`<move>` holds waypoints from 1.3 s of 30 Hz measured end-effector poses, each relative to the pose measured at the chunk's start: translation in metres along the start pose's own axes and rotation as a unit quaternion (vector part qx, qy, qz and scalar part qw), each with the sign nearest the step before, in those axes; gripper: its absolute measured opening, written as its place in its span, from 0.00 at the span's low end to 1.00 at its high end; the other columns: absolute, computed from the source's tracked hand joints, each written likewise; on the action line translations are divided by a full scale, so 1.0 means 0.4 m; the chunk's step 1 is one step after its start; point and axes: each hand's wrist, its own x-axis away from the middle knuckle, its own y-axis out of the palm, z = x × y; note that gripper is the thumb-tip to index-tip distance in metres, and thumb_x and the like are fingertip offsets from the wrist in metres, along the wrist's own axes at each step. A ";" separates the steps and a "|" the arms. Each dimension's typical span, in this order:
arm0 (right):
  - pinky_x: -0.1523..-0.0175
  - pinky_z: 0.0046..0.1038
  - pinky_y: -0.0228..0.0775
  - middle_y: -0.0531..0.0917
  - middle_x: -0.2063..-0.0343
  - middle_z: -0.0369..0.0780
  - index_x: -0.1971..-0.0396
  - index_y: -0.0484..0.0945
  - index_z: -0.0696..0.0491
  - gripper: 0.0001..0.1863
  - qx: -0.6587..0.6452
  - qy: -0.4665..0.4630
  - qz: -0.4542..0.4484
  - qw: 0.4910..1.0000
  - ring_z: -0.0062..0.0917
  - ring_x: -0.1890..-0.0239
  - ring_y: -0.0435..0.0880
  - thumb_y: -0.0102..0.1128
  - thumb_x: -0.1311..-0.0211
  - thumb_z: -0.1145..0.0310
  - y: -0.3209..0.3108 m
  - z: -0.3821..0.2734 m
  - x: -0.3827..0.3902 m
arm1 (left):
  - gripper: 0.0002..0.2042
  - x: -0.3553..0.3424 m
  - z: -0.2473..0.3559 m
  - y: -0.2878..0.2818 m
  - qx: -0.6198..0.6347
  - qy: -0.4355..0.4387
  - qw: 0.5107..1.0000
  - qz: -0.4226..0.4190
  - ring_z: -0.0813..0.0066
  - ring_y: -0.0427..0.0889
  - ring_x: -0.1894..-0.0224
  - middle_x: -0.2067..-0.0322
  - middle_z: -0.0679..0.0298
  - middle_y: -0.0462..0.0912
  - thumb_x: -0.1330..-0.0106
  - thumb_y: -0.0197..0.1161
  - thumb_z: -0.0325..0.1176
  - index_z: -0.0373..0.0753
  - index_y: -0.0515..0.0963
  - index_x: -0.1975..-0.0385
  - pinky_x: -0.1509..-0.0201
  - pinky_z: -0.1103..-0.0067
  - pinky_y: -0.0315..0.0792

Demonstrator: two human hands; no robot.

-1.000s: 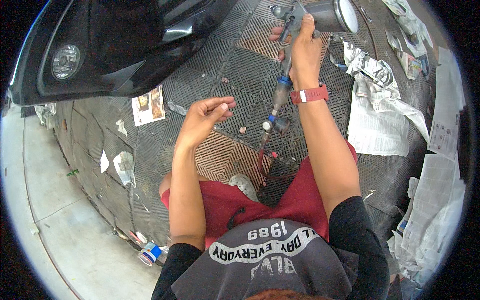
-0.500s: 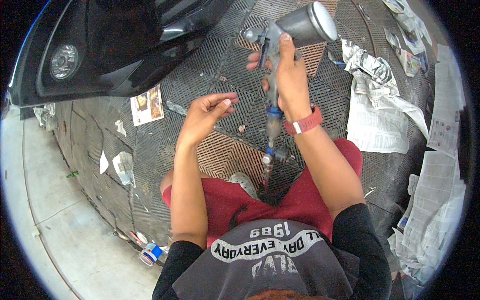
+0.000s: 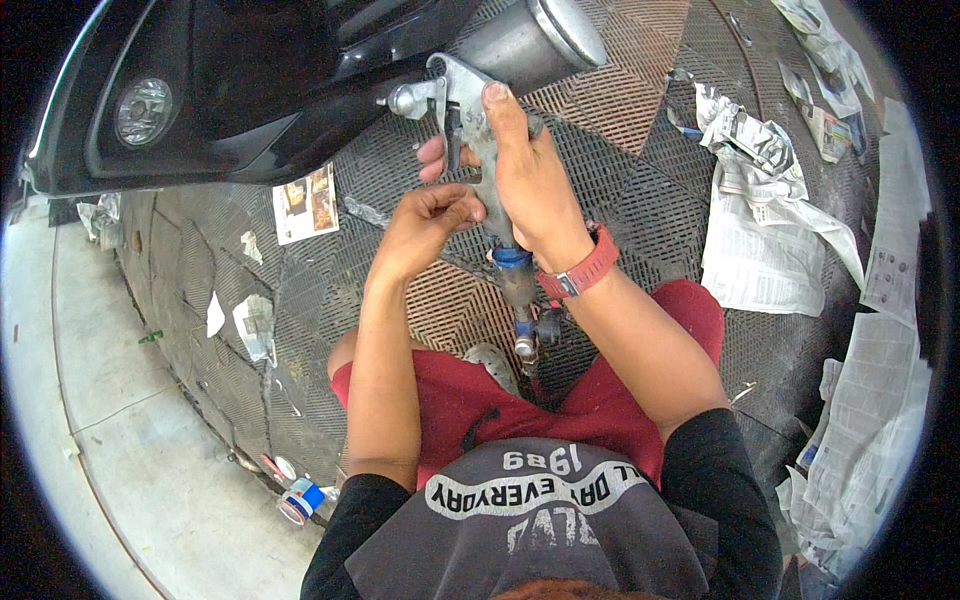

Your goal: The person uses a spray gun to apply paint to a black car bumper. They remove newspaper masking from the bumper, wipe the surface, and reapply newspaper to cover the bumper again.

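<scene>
Head view of a seated or crouching person handling a spray gun (image 3: pixel 465 90) above a ribbed floor mat (image 3: pixel 640 220). The right hand (image 3: pixel 535 185) is closed around the gun's handle, its thumb lying along the upper back and fingertips showing on the far side near the trigger (image 3: pixel 453 130). The left hand (image 3: pixel 418 228) is bent beside the handle, thumb and fingers drawn narrowly together; whether they touch or pinch the gun cannot be told. The nozzle (image 3: pixel 405 101) points left, and a metal cup (image 3: pixel 515 48) extends up and to the right from the gun. Below the handle is a blue collar (image 3: pixel 512 257), followed by fittings (image 3: pixel 525 342) that run down toward the person. A red wristband (image 3: pixel 585 268) encircles the right wrist. At upper left is a dark bumper (image 3: pixel 225 125) with a round lamp (image 3: pixel 144 112). Newspaper (image 3: pixel 768 250), partly crumpled, lies to the right; a printed page (image 3: pixel 306 203) lies near the bumper; a blue-and-white can (image 3: pixel 300 500) stands or lies at lower left.
</scene>
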 end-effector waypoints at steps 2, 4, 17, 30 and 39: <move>0.76 0.25 0.78 0.89 0.64 0.48 0.46 0.80 0.61 0.36 0.014 -0.017 0.007 1.000 0.32 0.65 0.91 0.39 0.16 0.39 -0.008 0.000 -0.017 | 0.13 -0.001 0.001 0.008 0.020 -0.004 1.000 0.008 0.76 0.87 0.55 0.56 0.62 0.90 0.22 0.62 0.29 0.29 0.84 0.44 0.44 0.76 0.81; 0.77 0.25 0.76 0.89 0.65 0.47 0.46 0.81 0.61 0.36 0.023 -0.014 0.028 0.999 0.31 0.65 0.91 0.39 0.16 0.39 -0.023 -0.001 -0.022 | 0.10 -0.004 0.003 0.013 0.060 -0.003 0.998 0.010 0.76 0.86 0.56 0.56 0.63 0.90 0.23 0.62 0.28 0.32 0.86 0.49 0.46 0.75 0.80; 0.79 0.26 0.70 0.90 0.68 0.45 0.51 0.82 0.59 0.35 0.086 -0.032 0.176 0.980 0.27 0.70 0.91 0.38 0.17 0.40 -0.183 -0.063 -0.096 | 0.17 -0.010 -0.003 -0.002 0.053 -0.013 0.998 -0.009 0.72 0.88 0.51 0.46 0.56 0.90 0.21 0.63 0.32 0.33 0.83 0.38 0.41 0.74 0.81; 0.72 0.32 0.79 0.87 0.76 0.42 0.54 0.84 0.58 0.36 0.168 -0.164 0.328 0.915 0.28 0.78 0.85 0.44 0.19 0.37 -0.305 -0.158 -0.388 | 0.16 0.008 0.008 -0.016 0.059 0.022 0.998 -0.013 0.75 0.88 0.52 0.47 0.59 0.90 0.21 0.62 0.33 0.34 0.83 0.39 0.43 0.75 0.81; 0.77 0.24 0.69 0.91 0.64 0.46 0.44 0.78 0.59 0.35 0.199 -0.044 0.213 0.956 0.28 0.65 0.91 0.37 0.16 0.40 -0.176 -0.103 -0.156 | 0.16 -0.013 -0.012 -0.035 0.090 0.024 0.995 0.021 0.77 0.88 0.52 0.50 0.59 0.91 0.21 0.63 0.34 0.34 0.84 0.40 0.43 0.76 0.82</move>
